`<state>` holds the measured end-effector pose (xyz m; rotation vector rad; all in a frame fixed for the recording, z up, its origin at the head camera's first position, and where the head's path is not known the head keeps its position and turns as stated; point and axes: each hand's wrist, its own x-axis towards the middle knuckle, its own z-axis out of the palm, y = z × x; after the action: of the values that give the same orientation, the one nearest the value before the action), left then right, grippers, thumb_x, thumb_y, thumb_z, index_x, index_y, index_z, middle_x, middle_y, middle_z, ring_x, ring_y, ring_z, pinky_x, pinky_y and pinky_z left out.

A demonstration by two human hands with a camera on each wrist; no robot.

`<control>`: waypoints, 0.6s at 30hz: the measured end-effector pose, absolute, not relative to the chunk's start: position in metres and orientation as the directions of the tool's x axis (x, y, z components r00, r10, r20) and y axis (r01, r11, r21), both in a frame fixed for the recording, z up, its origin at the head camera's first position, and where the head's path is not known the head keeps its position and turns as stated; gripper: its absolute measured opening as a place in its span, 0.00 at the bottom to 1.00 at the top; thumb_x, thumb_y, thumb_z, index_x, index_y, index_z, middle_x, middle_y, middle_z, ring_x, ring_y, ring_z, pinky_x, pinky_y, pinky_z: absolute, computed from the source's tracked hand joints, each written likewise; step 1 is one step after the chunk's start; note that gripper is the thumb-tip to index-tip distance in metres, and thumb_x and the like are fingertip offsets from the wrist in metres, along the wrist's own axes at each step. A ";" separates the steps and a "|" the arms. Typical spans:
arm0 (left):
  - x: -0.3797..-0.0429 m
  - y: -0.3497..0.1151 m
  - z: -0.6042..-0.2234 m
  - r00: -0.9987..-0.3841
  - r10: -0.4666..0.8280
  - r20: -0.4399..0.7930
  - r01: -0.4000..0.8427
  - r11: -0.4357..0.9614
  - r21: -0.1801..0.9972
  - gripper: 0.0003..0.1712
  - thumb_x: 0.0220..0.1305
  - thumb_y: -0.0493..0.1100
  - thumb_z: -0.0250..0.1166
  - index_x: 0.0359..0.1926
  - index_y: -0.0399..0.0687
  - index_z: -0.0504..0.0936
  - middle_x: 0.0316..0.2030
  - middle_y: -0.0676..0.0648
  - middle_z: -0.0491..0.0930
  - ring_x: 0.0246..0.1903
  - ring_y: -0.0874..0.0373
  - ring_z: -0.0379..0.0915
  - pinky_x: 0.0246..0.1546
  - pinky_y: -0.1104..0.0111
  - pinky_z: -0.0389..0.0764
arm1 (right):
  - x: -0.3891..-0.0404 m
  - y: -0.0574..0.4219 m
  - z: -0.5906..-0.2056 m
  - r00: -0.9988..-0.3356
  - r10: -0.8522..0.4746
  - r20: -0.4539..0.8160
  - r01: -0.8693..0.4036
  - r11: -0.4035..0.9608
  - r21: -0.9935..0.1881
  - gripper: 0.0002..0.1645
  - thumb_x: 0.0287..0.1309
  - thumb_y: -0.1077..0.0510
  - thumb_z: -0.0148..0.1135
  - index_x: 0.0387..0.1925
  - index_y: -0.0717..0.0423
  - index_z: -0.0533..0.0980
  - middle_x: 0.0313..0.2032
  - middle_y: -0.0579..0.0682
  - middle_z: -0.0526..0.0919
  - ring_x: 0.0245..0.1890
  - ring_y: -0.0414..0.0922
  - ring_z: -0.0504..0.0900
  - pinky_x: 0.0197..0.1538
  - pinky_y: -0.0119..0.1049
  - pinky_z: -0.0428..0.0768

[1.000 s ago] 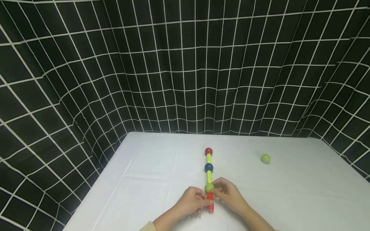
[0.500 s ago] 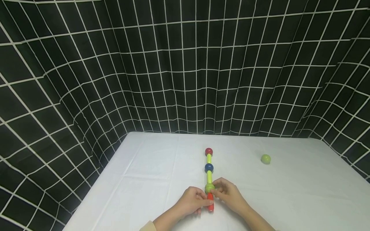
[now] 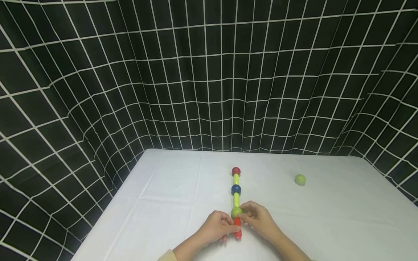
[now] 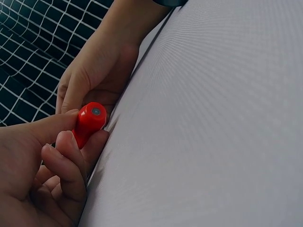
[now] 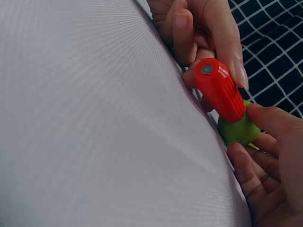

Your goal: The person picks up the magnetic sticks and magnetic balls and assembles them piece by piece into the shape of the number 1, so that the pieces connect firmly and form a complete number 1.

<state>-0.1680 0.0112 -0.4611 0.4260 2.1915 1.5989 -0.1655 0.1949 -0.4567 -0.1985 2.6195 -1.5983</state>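
Note:
A straight chain of magnetic rods and balls lies on the white table in the head view. From its far end come a red ball [image 3: 236, 171], a yellow-green rod [image 3: 236, 179], a blue ball [image 3: 236, 189], another yellow-green rod [image 3: 236, 200] and a green ball [image 3: 236, 211]. My left hand [image 3: 216, 228] pinches a red rod [image 3: 238, 234] between thumb and fingers. In the right wrist view this ribbed red rod [image 5: 221, 92] touches the green ball [image 5: 235, 131], with a metal disc at its free end. My right hand [image 3: 259, 220] pinches the green ball between thumb and fingers.
A loose green ball [image 3: 300, 179] sits on the right part of the table, apart from the chain. White cloth covers the table [image 3: 163, 217]. Black curtains with a white grid [image 3: 209, 90] hang behind and along both sides.

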 end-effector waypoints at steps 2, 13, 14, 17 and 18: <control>-0.168 0.011 -0.461 -0.876 0.461 -0.138 0.009 0.303 0.953 0.13 0.50 0.50 0.70 0.25 0.46 0.81 0.09 0.56 0.71 0.06 0.68 0.59 0.08 0.79 0.59 | -0.166 0.196 -0.457 -0.989 -0.149 0.008 -0.075 0.449 -0.890 0.23 0.52 0.49 0.66 0.45 0.60 0.74 0.36 0.50 0.82 0.25 0.39 0.77 0.27 0.29 0.77; -0.167 0.012 -0.460 -0.885 0.441 -0.149 -0.004 0.313 0.950 0.12 0.49 0.49 0.71 0.25 0.46 0.81 0.10 0.55 0.72 0.06 0.67 0.59 0.08 0.79 0.59 | -0.183 0.232 -0.460 -0.997 0.076 0.017 0.025 0.522 -0.853 0.21 0.54 0.50 0.65 0.46 0.57 0.75 0.43 0.53 0.83 0.32 0.38 0.81 0.35 0.28 0.77; -0.167 0.012 -0.460 -0.886 0.439 -0.150 -0.005 0.313 0.950 0.12 0.49 0.49 0.71 0.26 0.46 0.81 0.10 0.55 0.72 0.06 0.67 0.59 0.08 0.79 0.58 | -0.185 0.238 -0.459 -0.994 0.103 0.021 0.037 0.532 -0.846 0.22 0.54 0.49 0.64 0.47 0.57 0.75 0.44 0.54 0.83 0.32 0.38 0.81 0.35 0.28 0.77; -0.167 0.012 -0.460 -0.886 0.438 -0.150 -0.007 0.312 0.950 0.12 0.49 0.48 0.71 0.26 0.46 0.81 0.10 0.55 0.72 0.07 0.67 0.59 0.08 0.79 0.58 | -0.190 0.255 -0.459 -0.984 0.171 0.048 0.057 0.563 -0.824 0.26 0.55 0.45 0.63 0.49 0.58 0.74 0.47 0.57 0.81 0.34 0.40 0.81 0.38 0.30 0.77; -0.167 0.012 -0.460 -0.886 0.438 -0.150 -0.007 0.311 0.950 0.12 0.49 0.48 0.71 0.26 0.46 0.81 0.10 0.55 0.72 0.07 0.67 0.59 0.08 0.79 0.58 | -0.191 0.260 -0.460 -0.980 0.191 0.058 0.063 0.570 -0.819 0.28 0.55 0.43 0.62 0.50 0.59 0.74 0.48 0.58 0.80 0.35 0.41 0.81 0.39 0.31 0.77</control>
<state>-0.1668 0.0120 -0.4596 0.3845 2.2028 1.5996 -0.1910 0.2604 -0.4596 0.2365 2.9057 -1.5067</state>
